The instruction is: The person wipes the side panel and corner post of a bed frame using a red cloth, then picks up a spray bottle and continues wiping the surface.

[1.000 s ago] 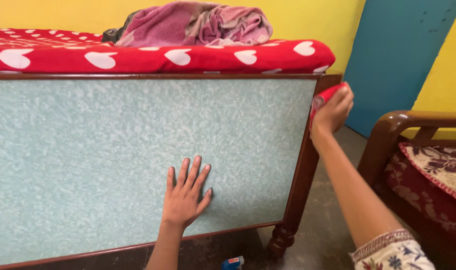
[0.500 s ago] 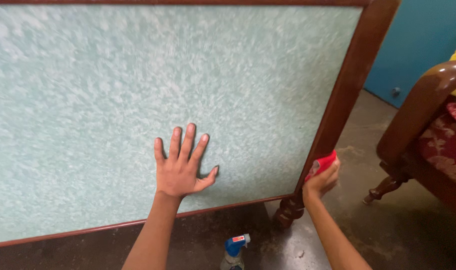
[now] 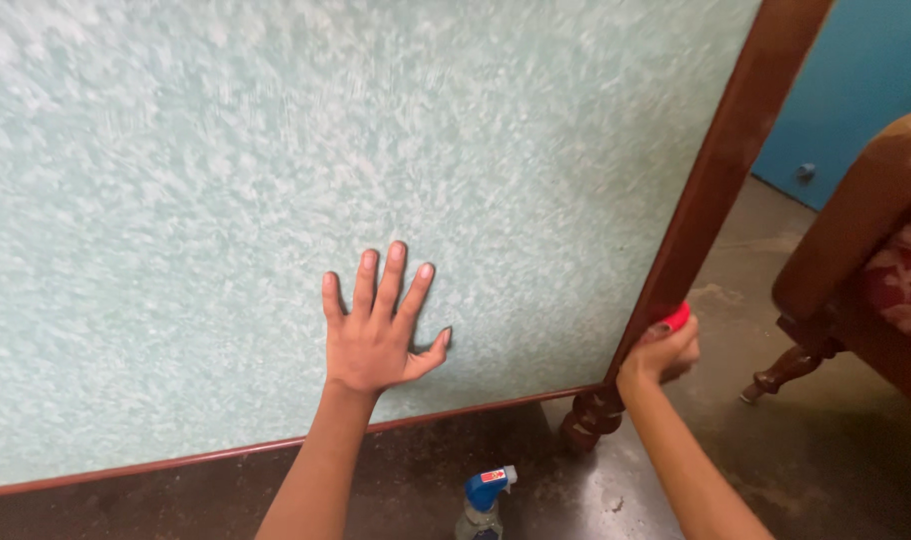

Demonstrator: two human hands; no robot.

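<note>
My left hand (image 3: 375, 330) lies flat, fingers spread, on the mottled pale green panel (image 3: 275, 180) of a bed's end board. My right hand (image 3: 655, 355) grips a red cloth (image 3: 676, 317) and presses it against the dark brown wooden post (image 3: 720, 170) at the panel's right edge, low down, just above the turned wooden leg (image 3: 590, 420).
A spray bottle with a blue head (image 3: 485, 500) stands on the dark floor between my arms. A wooden armchair (image 3: 855, 230) with a red patterned cushion is at the right. A blue door (image 3: 855, 80) lies behind the post.
My right hand slid the red cloth down the post from its top to near the leg. The view dropped lower and closer. My left hand stayed flat on the panel.
</note>
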